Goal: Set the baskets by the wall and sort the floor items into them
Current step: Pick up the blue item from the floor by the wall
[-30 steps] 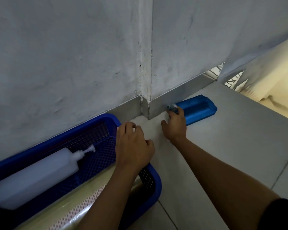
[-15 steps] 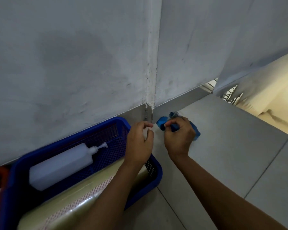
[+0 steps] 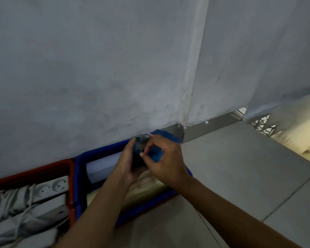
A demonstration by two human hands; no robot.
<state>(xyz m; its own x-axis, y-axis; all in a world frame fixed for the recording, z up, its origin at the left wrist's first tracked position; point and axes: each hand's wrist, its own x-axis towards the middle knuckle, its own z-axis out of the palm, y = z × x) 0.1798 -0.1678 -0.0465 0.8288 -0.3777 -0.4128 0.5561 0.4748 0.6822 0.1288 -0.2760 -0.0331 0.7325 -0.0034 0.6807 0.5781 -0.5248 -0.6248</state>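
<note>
Here both hands share one grip: the left hand (image 3: 131, 164) and the right hand (image 3: 166, 162) are closed together on a blue item (image 3: 155, 154), the left cupping it from below and the side, the right pinching it from above with thumb and forefinger curled. The item is blurred, so its kind cannot be told (a small darker piece (image 3: 140, 142) shows at its top, between the two hands).

What matters for the coming move is that the blue basket (image 3: 79, 169) lies directly beneath the grip, with its open mouth facing up, so the item probably needs only to go down, not sideways. Its long axis cannot be read through the blur; neither hand is clearly nearer the basket, both hanging over its far half.

Under the grip, inside the basket, lie a white bottle (image 3: 102, 167) toward the wall and a pale roll (image 3: 147, 188) nearer the person. Left of the grip, touching the blue basket, stands a red basket (image 3: 43, 169) holding white power strips (image 3: 48, 190) and cords. Beyond the grip rises the grey wall (image 3: 97, 77), both baskets against its foot; right of the grip is bare floor (image 3: 240, 167).
</note>
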